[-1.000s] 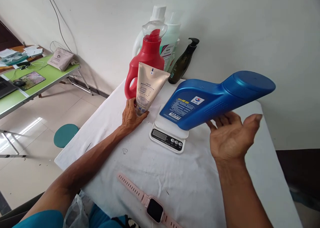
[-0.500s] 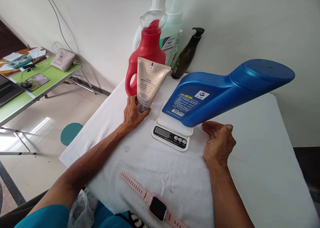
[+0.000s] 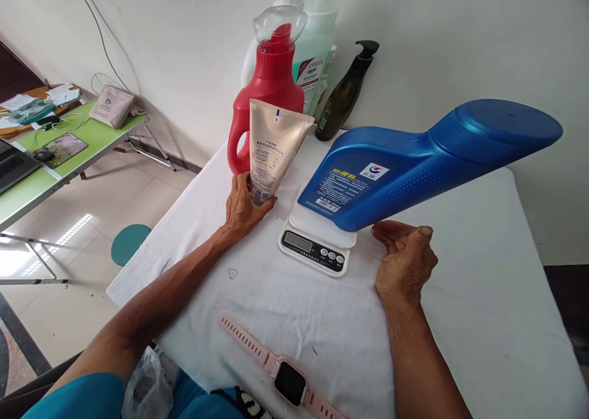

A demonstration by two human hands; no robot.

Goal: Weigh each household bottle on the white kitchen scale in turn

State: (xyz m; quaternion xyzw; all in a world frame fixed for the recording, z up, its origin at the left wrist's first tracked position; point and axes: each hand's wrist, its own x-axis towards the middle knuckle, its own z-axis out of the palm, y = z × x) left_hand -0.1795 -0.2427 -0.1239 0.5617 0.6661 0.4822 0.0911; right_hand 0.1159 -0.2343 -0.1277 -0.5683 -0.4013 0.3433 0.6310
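blue bottle [image 3: 414, 161] tipped over on scale [image 3: 317, 238], base on the platform, top out past its right | rigid plastic, looks heavy, slick; grip at narrow waist | right hand [image 3: 405, 262] loosely curled right of scale, just under bottle, contact unclear | left hand [image 3: 243, 204] left of scale, fingers closed round tube [image 3: 273, 149], upright

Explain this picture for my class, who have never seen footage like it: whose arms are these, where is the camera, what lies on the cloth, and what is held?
The camera sits on a person's head, looking down at their own bare arms. The left hand grips a beige tube standing cap-down on the white-clothed table. The right hand rests just beside a blue bottle sitting tilted on a kitchen scale. Nearer lies a pink watch; a red jug stands behind.
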